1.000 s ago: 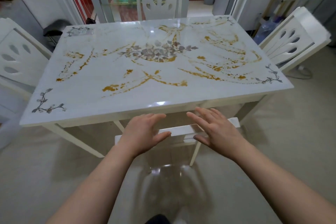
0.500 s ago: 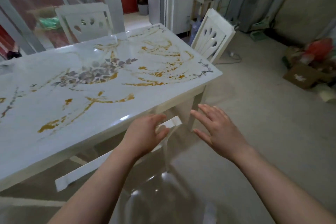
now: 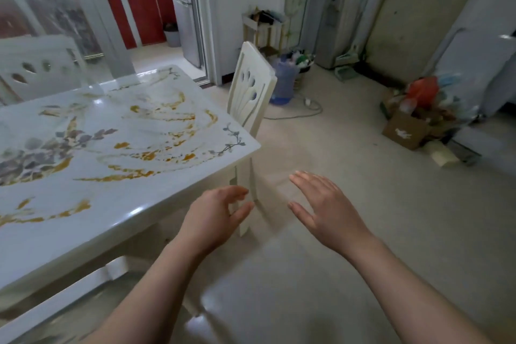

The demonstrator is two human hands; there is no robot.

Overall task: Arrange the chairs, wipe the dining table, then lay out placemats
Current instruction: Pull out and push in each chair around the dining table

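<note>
Chairs of white painted wood stand around a white glossy rectangular dining table [image 3: 117, 204], whose top bears gold streaks and grey flower sprays. The table fills the left half of the view. Its long axis runs from the lower left up toward the right, ending at a rounded near corner above a white square table leg [image 3: 243, 176].

One white chair with teardrop cut-outs in its back [image 3: 249, 92] stands at the table's short right end. Its back is upright with a slight lean, its long axis is vertical and its face is turned toward the table. A second white chair with oval cut-outs [image 3: 36, 67] stands at the far long side, its back facing the camera. The white top rail of a third chair [image 3: 64, 301] shows below the near long edge, running parallel to it.

The left hand [image 3: 215, 218] hangs just off the near corner, fingers loosely curved, thumb apart, holding nothing. Its fingertips overlap the table leg in view, and contact cannot be told. The right hand [image 3: 326, 209] floats over the beige floor [image 3: 363, 288], well clear of the table, palm down, fingers straight and spread, holding nothing.

A blue water bottle [image 3: 284, 84] stands behind the end chair. A brown cardboard box [image 3: 405, 131] sits at the far right by the wall.
</note>
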